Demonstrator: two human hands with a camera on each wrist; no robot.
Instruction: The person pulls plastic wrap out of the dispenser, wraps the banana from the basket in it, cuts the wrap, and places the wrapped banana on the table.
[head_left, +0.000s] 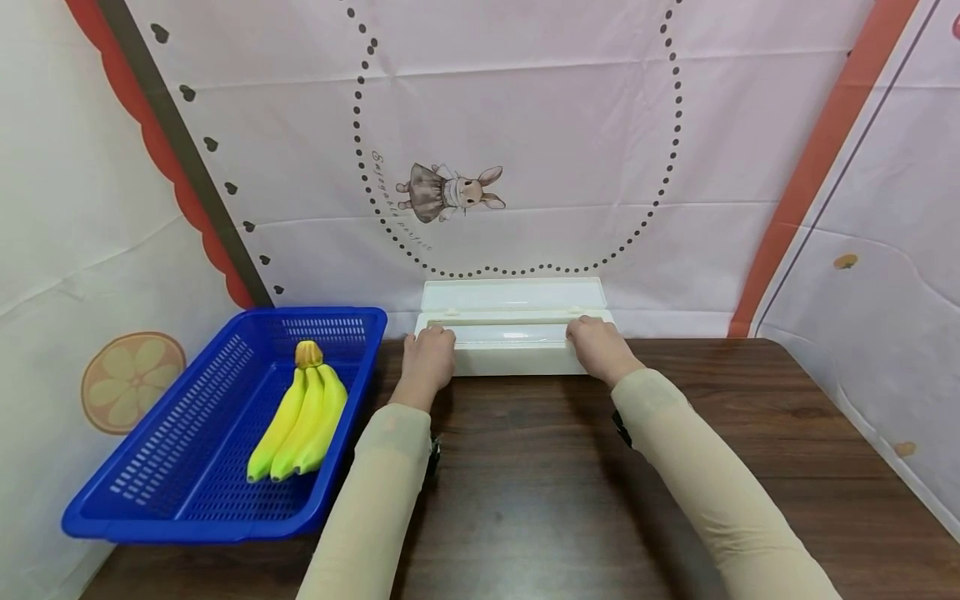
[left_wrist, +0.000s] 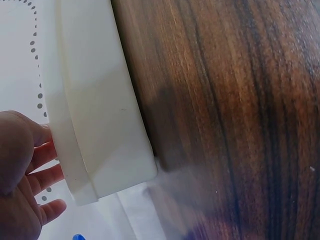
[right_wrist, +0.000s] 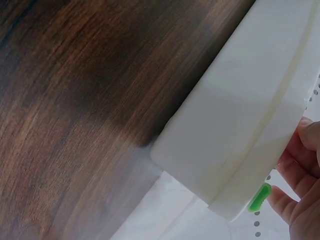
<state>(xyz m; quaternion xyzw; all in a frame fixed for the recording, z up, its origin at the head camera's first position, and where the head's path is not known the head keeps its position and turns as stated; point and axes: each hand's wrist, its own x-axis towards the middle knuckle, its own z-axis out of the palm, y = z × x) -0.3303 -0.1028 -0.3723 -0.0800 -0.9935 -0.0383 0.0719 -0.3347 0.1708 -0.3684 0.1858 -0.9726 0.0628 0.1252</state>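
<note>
A long white box (head_left: 517, 361) with its hinged lid (head_left: 513, 293) raised lies against the back wall, looking like a cling film dispenser. Inside its opening shows a glossy white strip (head_left: 512, 333). My left hand (head_left: 431, 354) is at the box's left end, fingers (left_wrist: 47, 177) bent and reaching past the top edge. At the opposite end is my right hand (head_left: 600, 343), thumb close to the index finger. A green slider (right_wrist: 260, 197) sits on the box end beside the right fingers. I cannot tell what, if anything, the fingertips pinch behind the rim.
On the left stands a blue plastic basket (head_left: 217, 529) with a bunch of yellow bananas (head_left: 307, 421) in it. The brown wooden table (head_left: 540, 492) meets a printed cloth (head_left: 562, 150) along its back and sides.
</note>
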